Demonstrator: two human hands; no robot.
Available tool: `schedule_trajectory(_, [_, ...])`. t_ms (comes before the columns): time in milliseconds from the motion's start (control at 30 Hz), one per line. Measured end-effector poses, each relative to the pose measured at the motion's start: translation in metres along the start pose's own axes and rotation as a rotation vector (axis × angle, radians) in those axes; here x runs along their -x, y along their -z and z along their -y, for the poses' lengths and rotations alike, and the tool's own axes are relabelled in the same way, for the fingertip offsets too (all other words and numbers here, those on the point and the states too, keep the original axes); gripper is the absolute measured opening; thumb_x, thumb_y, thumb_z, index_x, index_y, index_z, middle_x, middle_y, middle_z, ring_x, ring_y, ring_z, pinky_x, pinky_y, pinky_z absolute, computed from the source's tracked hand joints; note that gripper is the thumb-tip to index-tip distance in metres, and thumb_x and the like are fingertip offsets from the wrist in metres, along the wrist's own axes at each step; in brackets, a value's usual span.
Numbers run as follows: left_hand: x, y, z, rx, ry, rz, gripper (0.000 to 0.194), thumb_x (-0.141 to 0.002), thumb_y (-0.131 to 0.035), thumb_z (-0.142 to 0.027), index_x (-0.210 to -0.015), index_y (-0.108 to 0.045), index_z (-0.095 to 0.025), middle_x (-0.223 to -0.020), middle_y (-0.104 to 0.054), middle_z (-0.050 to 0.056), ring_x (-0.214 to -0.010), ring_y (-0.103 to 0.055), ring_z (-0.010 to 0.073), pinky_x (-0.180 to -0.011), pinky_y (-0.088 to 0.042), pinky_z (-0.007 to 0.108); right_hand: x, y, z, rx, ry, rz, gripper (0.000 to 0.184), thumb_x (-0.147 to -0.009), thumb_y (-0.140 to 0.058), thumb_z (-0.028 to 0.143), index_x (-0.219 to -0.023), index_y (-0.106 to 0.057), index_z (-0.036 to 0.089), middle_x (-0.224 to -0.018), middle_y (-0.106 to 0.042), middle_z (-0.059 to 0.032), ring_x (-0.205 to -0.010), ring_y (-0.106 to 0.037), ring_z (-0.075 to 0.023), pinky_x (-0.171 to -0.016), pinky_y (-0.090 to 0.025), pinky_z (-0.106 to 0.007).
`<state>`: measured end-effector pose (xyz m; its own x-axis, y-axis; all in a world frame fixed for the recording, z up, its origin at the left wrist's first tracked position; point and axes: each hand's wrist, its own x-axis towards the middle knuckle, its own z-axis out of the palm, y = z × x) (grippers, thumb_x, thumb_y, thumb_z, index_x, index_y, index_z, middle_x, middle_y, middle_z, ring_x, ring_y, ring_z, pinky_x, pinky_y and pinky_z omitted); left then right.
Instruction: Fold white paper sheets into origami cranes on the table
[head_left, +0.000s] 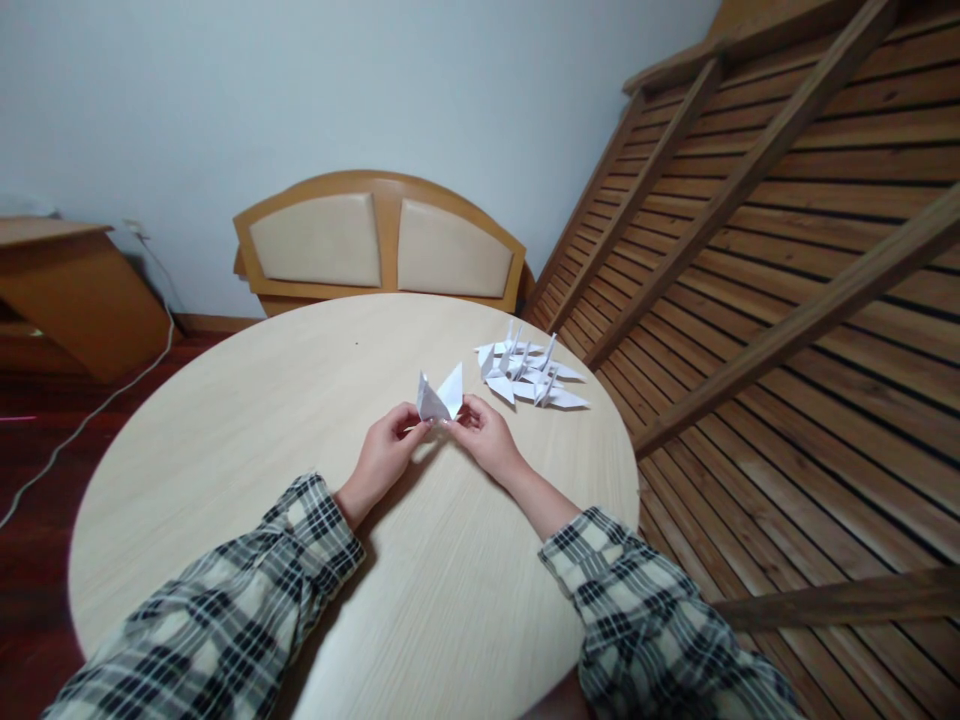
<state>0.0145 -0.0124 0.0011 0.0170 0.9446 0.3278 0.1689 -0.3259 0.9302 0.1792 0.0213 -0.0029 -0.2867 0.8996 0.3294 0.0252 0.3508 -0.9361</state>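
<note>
Folded white paper (452, 394) pinched low by left grip (391, 440) and right grip (484, 435), held over round bench (225, 450), two flaps up. White paper cranes (534, 377) grouped on bench beyond right grip.

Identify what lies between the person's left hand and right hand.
The head view shows a folded white paper between them, held by the left hand and the right hand.

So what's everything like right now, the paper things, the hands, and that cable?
Folded paper: held, two points up.
Left hand: pinching the paper's left side.
Right hand: pinching its right side.
Paper cranes: folded, grouped together on the table.
Cable: trailing across the floor.
</note>
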Motion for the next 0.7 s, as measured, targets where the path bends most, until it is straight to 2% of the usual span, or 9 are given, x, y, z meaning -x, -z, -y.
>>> schedule_trajectory(67, [-0.0007,-0.0006,0.0016,0.018,-0.002,-0.016,0.013,-0.081,-0.063,-0.027,-0.086,-0.063,-0.015,-0.084,-0.067,0.004,-0.079,-0.062,0.0155,-0.076,-0.050,0.031,0.0007,0.0007,0.0001,0.053,0.044,0.004,0.019,-0.080,-0.066,0.028,-0.097,-0.064,0.020,-0.093,-0.065,-0.0040,-0.076,-0.058,-0.0143,-0.070,-0.049,-0.031])
schedule_trajectory(200, [-0.0015,-0.0026,0.0058,0.124,-0.009,-0.052,0.016,-0.079,-0.067,-0.026,-0.089,-0.058,-0.017,-0.090,-0.067,0.004,-0.084,-0.064,0.0159,-0.080,-0.052,0.033,0.0014,0.0031,-0.0019,0.126,0.085,-0.021,0.018,-0.080,-0.064,0.021,-0.099,-0.067,0.021,-0.097,-0.065,-0.0041,-0.077,-0.057,-0.0138,-0.070,-0.048,-0.030])
schedule_trajectory(300, [-0.0012,-0.0036,0.0089,0.176,0.006,-0.075,0.024,-0.076,-0.070,-0.025,-0.093,-0.054,-0.018,-0.094,-0.067,0.003,-0.088,-0.065,0.0165,-0.084,-0.052,0.035,0.0015,0.0035,-0.0009,0.135,0.086,-0.008,0.015,-0.080,-0.064,0.020,-0.094,-0.067,0.020,-0.092,-0.064,-0.0031,-0.078,-0.057,-0.0142,-0.070,-0.047,-0.030])
schedule_trajectory(500, [-0.0004,-0.0029,0.0068,0.161,0.034,-0.001,0.032,-0.079,-0.068,-0.026,-0.107,-0.056,-0.018,-0.108,-0.069,0.008,-0.098,-0.066,0.0203,-0.092,-0.051,0.040,0.0030,0.0020,0.0068,0.168,0.022,0.043,0.017,-0.081,-0.066,0.027,-0.095,-0.062,0.018,-0.085,-0.061,-0.0016,-0.073,-0.055,-0.0137,-0.064,-0.045,-0.028])
schedule_trajectory(700, [-0.0004,-0.0013,0.0014,0.042,0.018,0.049,0.029,-0.081,-0.065,-0.031,-0.104,-0.066,-0.015,-0.109,-0.071,0.011,-0.099,-0.066,0.0222,-0.094,-0.050,0.040,0.0041,0.0022,0.0046,0.210,0.071,-0.001,0.023,-0.078,-0.070,0.031,-0.094,-0.058,0.020,-0.100,-0.057,-0.0050,-0.094,-0.057,-0.0177,-0.076,-0.050,-0.031])
